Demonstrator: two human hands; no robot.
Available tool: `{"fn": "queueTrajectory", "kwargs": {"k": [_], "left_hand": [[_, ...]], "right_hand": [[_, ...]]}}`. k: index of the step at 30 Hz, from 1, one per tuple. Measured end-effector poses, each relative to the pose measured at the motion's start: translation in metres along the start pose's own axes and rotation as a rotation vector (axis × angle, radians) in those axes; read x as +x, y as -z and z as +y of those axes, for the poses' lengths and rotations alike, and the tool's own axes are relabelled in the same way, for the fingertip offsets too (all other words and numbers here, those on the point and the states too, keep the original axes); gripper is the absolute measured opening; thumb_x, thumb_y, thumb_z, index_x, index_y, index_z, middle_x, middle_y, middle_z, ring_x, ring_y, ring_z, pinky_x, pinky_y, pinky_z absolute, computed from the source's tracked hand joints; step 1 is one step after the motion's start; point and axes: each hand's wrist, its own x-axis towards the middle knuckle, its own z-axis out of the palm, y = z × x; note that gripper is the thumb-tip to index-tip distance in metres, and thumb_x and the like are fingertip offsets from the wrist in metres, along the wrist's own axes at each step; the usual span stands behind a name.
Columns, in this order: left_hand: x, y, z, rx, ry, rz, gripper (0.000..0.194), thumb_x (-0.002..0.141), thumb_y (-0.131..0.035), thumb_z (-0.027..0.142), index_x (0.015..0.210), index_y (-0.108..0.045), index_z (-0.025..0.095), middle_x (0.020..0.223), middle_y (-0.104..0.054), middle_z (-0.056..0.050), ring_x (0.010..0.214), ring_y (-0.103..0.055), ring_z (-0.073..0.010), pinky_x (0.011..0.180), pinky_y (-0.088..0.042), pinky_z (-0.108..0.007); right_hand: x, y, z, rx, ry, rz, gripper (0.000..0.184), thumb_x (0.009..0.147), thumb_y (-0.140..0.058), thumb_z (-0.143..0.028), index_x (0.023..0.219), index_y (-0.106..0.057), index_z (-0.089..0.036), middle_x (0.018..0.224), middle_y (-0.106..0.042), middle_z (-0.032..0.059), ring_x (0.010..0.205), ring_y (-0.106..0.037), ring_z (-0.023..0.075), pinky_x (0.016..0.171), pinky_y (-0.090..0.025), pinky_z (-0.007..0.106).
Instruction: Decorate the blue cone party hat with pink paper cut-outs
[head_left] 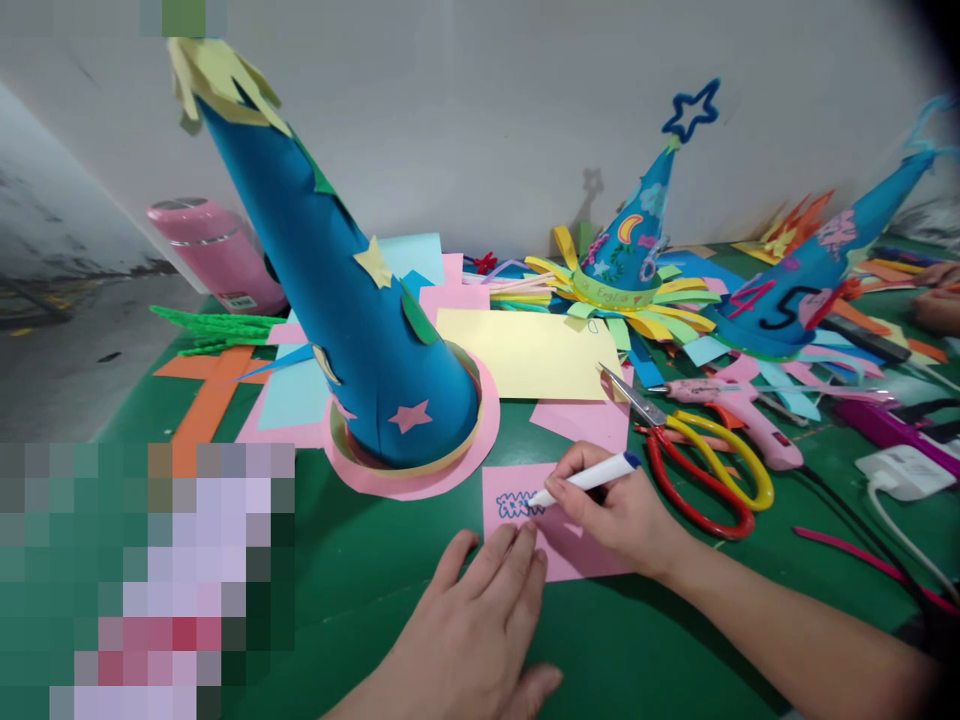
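Note:
My right hand (611,505) is closed around a white marker (596,473) with a blue end. Its tip meets a piece of pink paper (577,550), where blue outlined, bubble-like lettering (517,504) shows. Flat on the paper's lower left edge and the table lies my left hand (487,600), fingers stretched out, holding nothing. Just beyond it stands a tall blue paper cone hat (360,330) with a pink brim, stuck-on stars and a pale yellow fringe at its tip.
Scissors (664,430) with red and yellow handles and a pink glue gun (750,405) lie right of my hand. Two decorated cone hats (637,235) stand farther back. A pink bottle (217,250) is behind left. Another person's hand (937,300) shows at the right edge.

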Motion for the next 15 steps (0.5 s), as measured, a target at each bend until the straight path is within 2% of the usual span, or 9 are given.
{"fn": "queueTrajectory", "kwargs": {"k": [15], "left_hand": [[-0.0012,-0.0017,-0.0001,-0.034,0.008,-0.019,0.055,0.084,-0.031,0.047,0.128,-0.037,0.015,0.131,-0.043,-0.011,0.119,-0.035,-0.0267,0.094,-0.029,-0.041]], "right_hand": [[-0.001,0.0003,0.0033,0.011,-0.003,-0.003,0.016,0.079,-0.052,-0.033,0.072,-0.05,-0.018,0.055,-0.049,-0.0038,0.045,-0.046,0.0087,0.043,-0.037,0.02]]}}
